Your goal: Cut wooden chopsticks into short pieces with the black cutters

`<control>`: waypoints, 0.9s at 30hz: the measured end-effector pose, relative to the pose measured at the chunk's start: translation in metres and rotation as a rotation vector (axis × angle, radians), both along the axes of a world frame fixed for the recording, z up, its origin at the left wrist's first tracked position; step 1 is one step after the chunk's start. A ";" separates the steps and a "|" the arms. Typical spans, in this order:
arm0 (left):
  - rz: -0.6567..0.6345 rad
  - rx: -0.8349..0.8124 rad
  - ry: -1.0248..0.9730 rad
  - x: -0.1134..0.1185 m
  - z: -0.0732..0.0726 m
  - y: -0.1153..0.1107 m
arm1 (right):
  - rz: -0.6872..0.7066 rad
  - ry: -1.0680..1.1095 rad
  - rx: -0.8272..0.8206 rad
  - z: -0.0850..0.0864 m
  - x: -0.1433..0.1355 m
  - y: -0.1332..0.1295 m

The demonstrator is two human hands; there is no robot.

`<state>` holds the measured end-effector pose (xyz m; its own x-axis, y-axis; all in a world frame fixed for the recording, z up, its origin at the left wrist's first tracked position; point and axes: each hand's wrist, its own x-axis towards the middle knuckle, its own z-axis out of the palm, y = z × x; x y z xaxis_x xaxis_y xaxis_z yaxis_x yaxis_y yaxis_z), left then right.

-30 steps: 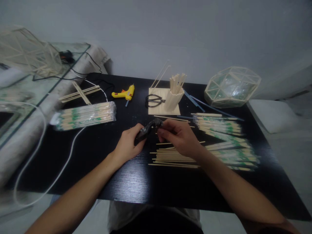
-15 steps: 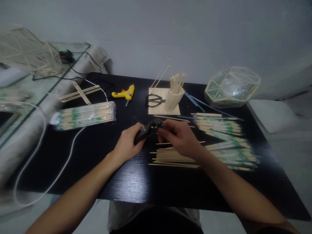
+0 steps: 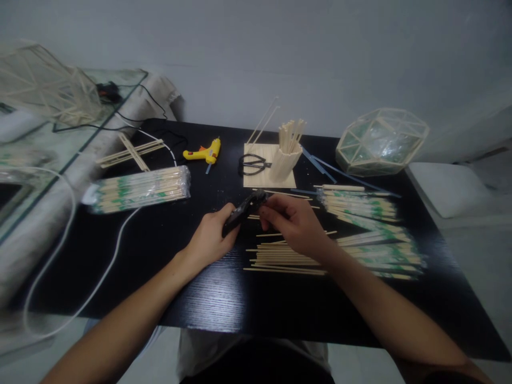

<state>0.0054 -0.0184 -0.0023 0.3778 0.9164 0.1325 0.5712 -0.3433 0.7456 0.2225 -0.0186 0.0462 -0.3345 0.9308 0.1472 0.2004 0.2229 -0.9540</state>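
My left hand (image 3: 212,234) is closed around a pair of black pliers (image 3: 242,212), its head pointing up and to the right. The handles lie close together. At the head of the pliers, my right hand (image 3: 295,221) has its thumb and fingers pinched together; whatever they hold is too small or hidden to make out. Loose thin wooden sticks (image 3: 284,260) lie in a rough row on the black table below the right hand, partly covered by it.
Bagged sticks (image 3: 376,234) lie to the right, another pack (image 3: 140,188) to the left. Behind are a yellow glue gun (image 3: 203,152), black scissors (image 3: 253,165) on a wooden board (image 3: 250,181), a stick-filled holder (image 3: 285,162) and a faceted stick frame (image 3: 382,143). A white cable (image 3: 116,256) loops at left.
The handles of the pliers have come together in my left hand, and the tool has turned slightly. My right hand has hardly moved.
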 end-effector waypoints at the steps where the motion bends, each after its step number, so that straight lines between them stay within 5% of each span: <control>1: 0.003 -0.007 0.008 0.000 0.000 0.000 | -0.002 0.002 -0.005 0.000 0.000 0.000; 27: -0.061 0.081 -0.033 -0.004 -0.002 0.003 | 0.135 0.009 -0.027 0.002 0.005 0.002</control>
